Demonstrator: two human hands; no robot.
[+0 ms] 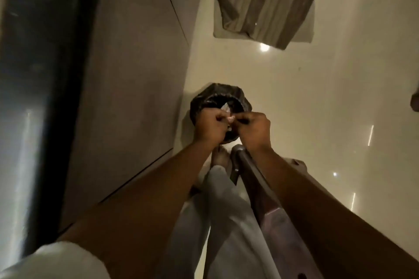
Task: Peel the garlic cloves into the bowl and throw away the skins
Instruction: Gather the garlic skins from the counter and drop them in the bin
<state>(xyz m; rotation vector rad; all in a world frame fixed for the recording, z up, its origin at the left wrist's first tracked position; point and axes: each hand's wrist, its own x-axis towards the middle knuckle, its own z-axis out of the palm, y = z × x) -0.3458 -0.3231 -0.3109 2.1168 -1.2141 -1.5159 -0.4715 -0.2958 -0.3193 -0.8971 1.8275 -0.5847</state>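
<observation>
Black bin liner (217, 95); striped mat (267, 4) (grey-brown, beige); cream floor (317, 97).

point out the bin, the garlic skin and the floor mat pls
bin (205, 97), head view, on the black liner at its far rim.
garlic skin (229, 118), head view, on the pale scrap held over the bin.
mat (267, 4), head view, on a middle stripe.

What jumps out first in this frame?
Both hands meet at centre frame: the left hand and right hand pinch a small pale scrap, probably garlic skin, directly over a black-lined bin on the glossy floor. A striped mat lies rumpled on the floor at the top of the view.
</observation>
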